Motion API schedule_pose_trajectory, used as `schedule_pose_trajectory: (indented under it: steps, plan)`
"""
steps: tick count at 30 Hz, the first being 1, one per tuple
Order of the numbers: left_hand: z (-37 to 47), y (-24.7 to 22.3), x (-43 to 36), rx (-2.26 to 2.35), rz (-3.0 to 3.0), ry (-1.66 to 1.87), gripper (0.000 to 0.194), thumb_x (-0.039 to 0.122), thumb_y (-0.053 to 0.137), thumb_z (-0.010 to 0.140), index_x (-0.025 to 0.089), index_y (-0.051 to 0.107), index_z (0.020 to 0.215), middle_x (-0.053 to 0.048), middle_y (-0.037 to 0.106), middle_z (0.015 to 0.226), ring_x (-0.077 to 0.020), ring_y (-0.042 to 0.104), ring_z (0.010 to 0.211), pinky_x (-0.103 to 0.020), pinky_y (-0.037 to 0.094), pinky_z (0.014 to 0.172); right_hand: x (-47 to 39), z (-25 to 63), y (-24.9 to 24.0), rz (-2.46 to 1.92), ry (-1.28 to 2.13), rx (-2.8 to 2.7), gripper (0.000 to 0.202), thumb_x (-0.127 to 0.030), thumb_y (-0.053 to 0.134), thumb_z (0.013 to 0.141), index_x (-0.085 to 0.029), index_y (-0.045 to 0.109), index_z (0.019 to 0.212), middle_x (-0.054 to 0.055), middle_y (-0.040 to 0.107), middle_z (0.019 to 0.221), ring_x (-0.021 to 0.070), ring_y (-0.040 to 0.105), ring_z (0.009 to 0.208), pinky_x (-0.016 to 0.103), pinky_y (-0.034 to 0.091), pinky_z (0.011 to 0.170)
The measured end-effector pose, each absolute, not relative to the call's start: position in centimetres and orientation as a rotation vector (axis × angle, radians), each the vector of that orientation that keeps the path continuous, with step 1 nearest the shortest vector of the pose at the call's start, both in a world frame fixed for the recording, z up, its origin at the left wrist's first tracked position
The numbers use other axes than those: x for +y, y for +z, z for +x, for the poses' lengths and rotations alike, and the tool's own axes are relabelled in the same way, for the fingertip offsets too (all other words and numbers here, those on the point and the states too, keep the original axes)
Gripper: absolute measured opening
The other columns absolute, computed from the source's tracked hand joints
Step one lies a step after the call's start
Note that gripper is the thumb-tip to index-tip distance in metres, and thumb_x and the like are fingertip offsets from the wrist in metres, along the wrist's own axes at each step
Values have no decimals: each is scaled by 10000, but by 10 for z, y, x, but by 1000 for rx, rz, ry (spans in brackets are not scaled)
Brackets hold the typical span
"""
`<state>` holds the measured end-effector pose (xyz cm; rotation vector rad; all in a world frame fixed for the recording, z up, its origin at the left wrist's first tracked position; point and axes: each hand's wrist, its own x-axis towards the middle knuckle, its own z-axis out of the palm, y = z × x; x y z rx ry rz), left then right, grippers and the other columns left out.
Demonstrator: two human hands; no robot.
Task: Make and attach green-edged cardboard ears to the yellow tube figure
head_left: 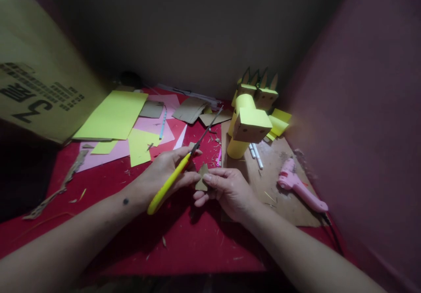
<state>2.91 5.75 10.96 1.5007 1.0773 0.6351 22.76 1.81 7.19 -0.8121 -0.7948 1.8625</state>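
My left hand (164, 170) holds yellow-handled scissors (169, 183), their closed blades pointing up and away to the right. Its fingertips also touch the left edge of a small pointed cardboard piece (202, 180). Thumb and fingers of my right hand (230, 187) pinch that piece from the right. Just beyond my right hand stands a yellow paper and cardboard model (251, 124) with box-like parts, dark dots and leaf-shaped points on top.
A pink glue gun (301, 185) and glue sticks (256, 155) lie on a cardboard sheet (276, 201) at right. Yellow paper (112, 115), pink paper (108, 157) and cardboard scraps (190, 110) cover the red table (184, 244) at the back left. A large carton (42, 65) stands left.
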Motion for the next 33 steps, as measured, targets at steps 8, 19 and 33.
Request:
schedule_pose_trajectory:
  steps: [8, 19, 33]
  plan:
    - [27, 118, 60, 1077, 1508, 621, 682, 574, 928, 744, 205, 668, 1255, 86, 609, 602, -127, 482, 494, -273, 349, 491, 20, 228, 68, -843, 1852, -797, 539, -515, 1160, 659, -121, 845, 849, 32, 774, 743, 199, 818, 640, 304, 728, 606]
    - [29, 111, 59, 1023, 1449, 641, 674, 476, 955, 680, 196, 691, 1233, 78, 632, 624, -128, 500, 516, -262, 384, 499, 18, 227, 67, -870, 1786, -848, 666, -654, 1156, 590, -194, 710, 775, -4, 743, 672, 202, 800, 576, 319, 715, 568]
    - [22, 112, 68, 944, 1168, 817, 634, 435, 969, 681, 212, 668, 1193, 86, 596, 508, -160, 525, 389, -276, 423, 408, 15, 240, 73, -1086, 1142, -1346, 120, -215, 876, 941, -246, 910, 1052, 66, 855, 969, 212, 790, 842, 315, 669, 725]
